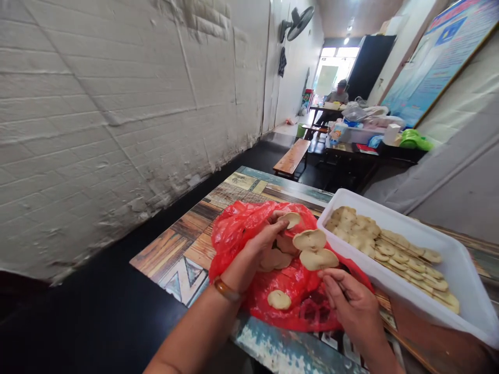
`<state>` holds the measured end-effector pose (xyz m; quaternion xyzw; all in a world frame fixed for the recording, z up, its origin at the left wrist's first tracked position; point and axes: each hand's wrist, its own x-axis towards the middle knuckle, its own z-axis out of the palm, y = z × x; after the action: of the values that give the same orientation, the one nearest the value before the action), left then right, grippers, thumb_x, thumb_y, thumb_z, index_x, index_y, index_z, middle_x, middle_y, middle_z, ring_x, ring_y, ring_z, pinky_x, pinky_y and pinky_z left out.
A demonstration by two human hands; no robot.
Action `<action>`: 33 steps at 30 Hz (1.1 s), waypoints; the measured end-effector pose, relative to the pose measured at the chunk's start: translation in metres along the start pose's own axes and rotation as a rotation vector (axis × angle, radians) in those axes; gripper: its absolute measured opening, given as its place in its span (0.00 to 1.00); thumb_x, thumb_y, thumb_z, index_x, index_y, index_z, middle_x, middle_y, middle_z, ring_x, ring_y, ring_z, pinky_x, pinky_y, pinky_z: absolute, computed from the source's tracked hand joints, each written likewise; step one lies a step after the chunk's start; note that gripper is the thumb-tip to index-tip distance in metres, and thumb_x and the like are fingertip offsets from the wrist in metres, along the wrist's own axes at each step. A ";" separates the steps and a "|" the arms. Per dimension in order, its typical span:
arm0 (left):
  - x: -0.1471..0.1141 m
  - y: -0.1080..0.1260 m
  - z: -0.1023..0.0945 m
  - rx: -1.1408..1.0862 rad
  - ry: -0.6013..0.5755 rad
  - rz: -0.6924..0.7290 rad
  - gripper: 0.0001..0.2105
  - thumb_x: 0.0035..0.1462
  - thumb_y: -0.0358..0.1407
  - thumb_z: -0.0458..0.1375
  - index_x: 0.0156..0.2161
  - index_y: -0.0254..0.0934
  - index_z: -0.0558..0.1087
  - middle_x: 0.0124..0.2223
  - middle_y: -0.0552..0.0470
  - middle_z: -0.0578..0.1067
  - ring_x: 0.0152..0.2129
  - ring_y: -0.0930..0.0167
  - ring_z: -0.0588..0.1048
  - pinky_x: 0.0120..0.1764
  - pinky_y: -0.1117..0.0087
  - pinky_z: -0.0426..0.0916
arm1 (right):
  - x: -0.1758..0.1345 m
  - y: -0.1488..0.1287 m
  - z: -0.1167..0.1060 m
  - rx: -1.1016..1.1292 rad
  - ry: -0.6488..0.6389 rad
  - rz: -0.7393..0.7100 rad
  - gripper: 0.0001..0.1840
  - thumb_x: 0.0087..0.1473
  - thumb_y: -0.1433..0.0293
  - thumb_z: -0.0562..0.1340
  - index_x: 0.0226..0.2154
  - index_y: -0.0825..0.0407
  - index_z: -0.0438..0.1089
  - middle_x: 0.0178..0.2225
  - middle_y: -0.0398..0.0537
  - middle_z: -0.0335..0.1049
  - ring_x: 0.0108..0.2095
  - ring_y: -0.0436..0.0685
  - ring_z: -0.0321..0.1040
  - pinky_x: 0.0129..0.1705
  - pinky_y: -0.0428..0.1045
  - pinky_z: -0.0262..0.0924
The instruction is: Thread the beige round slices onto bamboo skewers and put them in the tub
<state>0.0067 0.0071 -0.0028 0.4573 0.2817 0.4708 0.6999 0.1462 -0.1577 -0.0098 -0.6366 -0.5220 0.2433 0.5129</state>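
Observation:
My left hand (268,234) reaches into a red plastic bag (237,223), its thumb and fingers pinching a small pale dough disc (291,219). From the fingertips of my right hand (349,296) extends a flat dough piece (318,258) with joined rounded lobes, held over the bag. More dough discs (275,259) lie inside the bag, partly hidden by my left hand. A single dough disc (279,299) rests on the red plastic nearer to me.
A white plastic tub (468,265) on the right holds overlapping rows of dough pieces (390,249). Both bag and tub are on a wood-patterned table (187,234). Beyond are a bench (293,156), a cluttered table (362,136) and a seated person (338,96). A white wall (117,104) runs along the left.

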 end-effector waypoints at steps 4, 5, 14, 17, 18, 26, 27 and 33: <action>0.001 0.002 -0.005 -0.018 -0.003 -0.040 0.14 0.41 0.38 0.65 0.34 0.35 0.72 0.29 0.54 0.73 0.27 0.74 0.69 0.33 0.72 0.62 | -0.002 0.009 0.002 0.001 -0.133 0.099 0.14 0.57 0.58 0.56 0.32 0.52 0.69 0.16 0.37 0.59 0.18 0.49 0.58 0.21 0.44 0.56; 0.001 0.004 -0.005 -0.023 0.006 -0.044 0.14 0.41 0.37 0.66 0.34 0.35 0.71 0.29 0.54 0.73 0.27 0.74 0.70 0.33 0.72 0.62 | -0.002 0.011 0.003 0.002 -0.146 0.109 0.15 0.57 0.58 0.56 0.31 0.52 0.68 0.16 0.37 0.59 0.18 0.49 0.58 0.21 0.44 0.55; -0.002 0.015 -0.008 -0.058 0.051 -0.002 0.09 0.43 0.36 0.64 0.32 0.36 0.72 0.30 0.54 0.73 0.28 0.74 0.69 0.33 0.74 0.62 | -0.003 0.022 0.005 -0.044 -0.173 0.104 0.16 0.55 0.57 0.58 0.29 0.52 0.71 0.26 0.47 0.70 0.25 0.53 0.67 0.26 0.44 0.63; -0.003 0.015 -0.009 -0.051 0.046 -0.017 0.09 0.45 0.36 0.63 0.34 0.36 0.73 0.31 0.54 0.73 0.28 0.75 0.69 0.33 0.74 0.62 | -0.001 0.020 0.006 -0.066 -0.174 0.083 0.16 0.55 0.57 0.58 0.29 0.52 0.73 0.28 0.49 0.73 0.27 0.54 0.69 0.29 0.44 0.65; -0.003 0.015 -0.009 -0.052 0.040 -0.022 0.10 0.45 0.35 0.63 0.35 0.36 0.72 0.31 0.53 0.73 0.28 0.74 0.69 0.33 0.74 0.62 | 0.000 0.019 0.006 -0.075 -0.170 0.075 0.17 0.55 0.57 0.58 0.29 0.52 0.73 0.28 0.49 0.73 0.27 0.54 0.69 0.30 0.44 0.66; -0.001 0.014 -0.011 -0.036 0.030 0.038 0.08 0.45 0.34 0.62 0.33 0.35 0.72 0.30 0.53 0.73 0.29 0.74 0.69 0.36 0.73 0.63 | 0.001 0.017 0.006 -0.136 -0.159 0.077 0.17 0.56 0.56 0.57 0.30 0.51 0.73 0.20 0.43 0.68 0.20 0.52 0.66 0.23 0.43 0.63; -0.001 0.015 -0.011 -0.035 0.026 0.044 0.08 0.45 0.34 0.62 0.33 0.35 0.72 0.30 0.53 0.73 0.29 0.74 0.70 0.36 0.73 0.63 | 0.000 0.018 0.006 -0.137 -0.163 0.077 0.17 0.56 0.57 0.57 0.30 0.51 0.73 0.20 0.44 0.69 0.20 0.52 0.66 0.23 0.43 0.63; -0.002 0.019 -0.012 -0.035 0.034 0.051 0.10 0.45 0.36 0.62 0.34 0.35 0.72 0.32 0.52 0.74 0.30 0.72 0.71 0.38 0.71 0.64 | -0.001 0.021 0.005 -0.129 -0.192 0.064 0.16 0.55 0.57 0.57 0.31 0.51 0.74 0.26 0.48 0.74 0.26 0.55 0.70 0.28 0.46 0.67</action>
<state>-0.0114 0.0123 0.0095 0.4440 0.2736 0.5012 0.6906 0.1504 -0.1550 -0.0311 -0.6584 -0.5628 0.2852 0.4103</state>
